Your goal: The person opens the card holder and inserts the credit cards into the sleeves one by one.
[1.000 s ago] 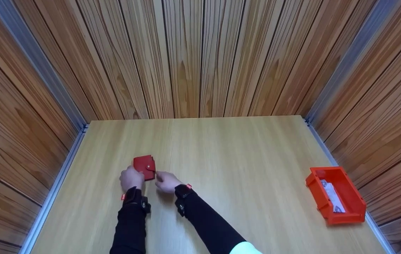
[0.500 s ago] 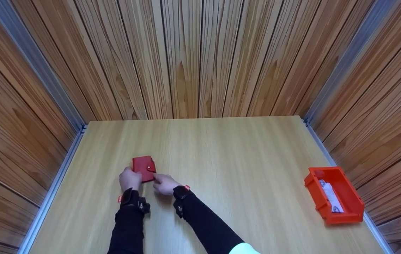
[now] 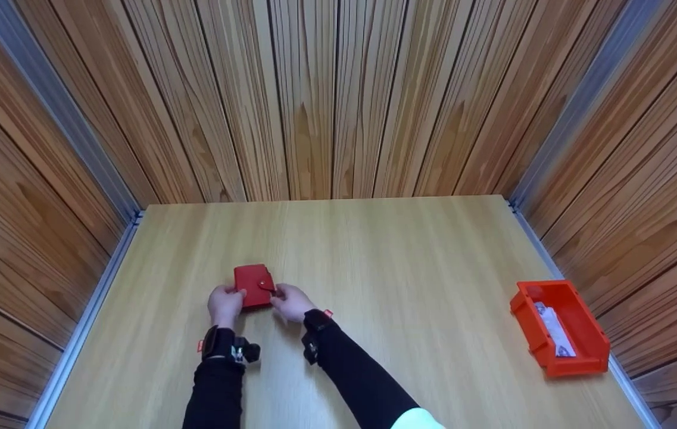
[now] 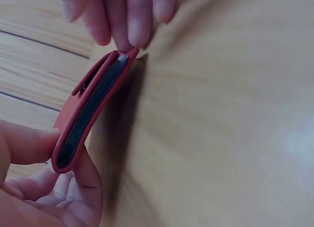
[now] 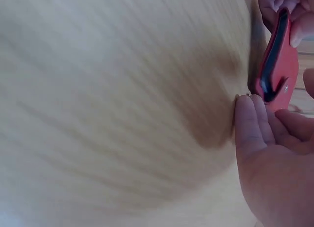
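A small red wallet (image 3: 253,285) with a snap strap is at the left front of the table. My left hand (image 3: 225,305) pinches its left edge, thumb on the front face and fingers behind. Seen edge-on in the left wrist view, the wallet (image 4: 91,109) is slightly curved, with dark inner layers showing and a shadow beside it. My right hand (image 3: 292,302) is at the strap side. In the right wrist view its fingers (image 5: 250,119) reach fairly straight to the edge of the wallet (image 5: 282,65), the thumb held apart from it.
A red-orange bin (image 3: 591,325) holding a white, crumpled-looking item (image 3: 554,330) stands at the table's right edge. Wood-panelled walls (image 3: 308,107) with metal corner rails enclose the wooden table (image 3: 386,268) at the back and sides.
The wallet has shifted a little to the right together with both hands. My left thumb now shows on the wallet's front. The bin has stayed in place.
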{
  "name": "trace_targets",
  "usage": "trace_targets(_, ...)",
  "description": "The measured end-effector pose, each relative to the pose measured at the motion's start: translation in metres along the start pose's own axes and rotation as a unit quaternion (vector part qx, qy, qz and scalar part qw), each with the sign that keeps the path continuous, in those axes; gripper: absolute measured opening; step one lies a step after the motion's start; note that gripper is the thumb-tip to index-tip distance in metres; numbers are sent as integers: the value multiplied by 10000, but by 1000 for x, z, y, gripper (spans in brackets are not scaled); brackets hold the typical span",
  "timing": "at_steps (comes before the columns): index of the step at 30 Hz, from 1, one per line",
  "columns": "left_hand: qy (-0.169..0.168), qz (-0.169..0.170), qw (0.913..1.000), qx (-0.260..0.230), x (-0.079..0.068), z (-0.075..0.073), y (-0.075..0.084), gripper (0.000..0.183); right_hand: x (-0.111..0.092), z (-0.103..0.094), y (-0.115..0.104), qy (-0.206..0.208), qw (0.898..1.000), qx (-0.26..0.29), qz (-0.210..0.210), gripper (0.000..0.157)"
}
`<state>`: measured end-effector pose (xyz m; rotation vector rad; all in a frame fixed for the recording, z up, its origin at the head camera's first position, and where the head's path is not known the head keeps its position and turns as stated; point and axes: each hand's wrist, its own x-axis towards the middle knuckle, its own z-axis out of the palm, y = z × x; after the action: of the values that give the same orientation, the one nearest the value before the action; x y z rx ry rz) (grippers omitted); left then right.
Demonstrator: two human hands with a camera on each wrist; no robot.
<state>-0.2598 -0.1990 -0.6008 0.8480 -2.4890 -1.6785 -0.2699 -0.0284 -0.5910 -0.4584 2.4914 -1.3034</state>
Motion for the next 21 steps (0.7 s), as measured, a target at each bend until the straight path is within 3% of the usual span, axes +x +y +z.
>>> trace_targets(5,-200,19,9984,-524,-10,13,4,42,-1,-10,10,277,9981,155,522,42)
trace_targets(10,-325,-111,9940,-1042,-20,27,11,41,0,-18,22,623,9951,384,664,38)
trace_targets(16,-341,69,9917,-1236,-32,45,16,37,-4,-28,37,1134,9887,778,603,29)
trace_targets(21,-311,269,9934,-1068,-40,61,20,38,-12,-41,46,1236,9854,974,658,26)
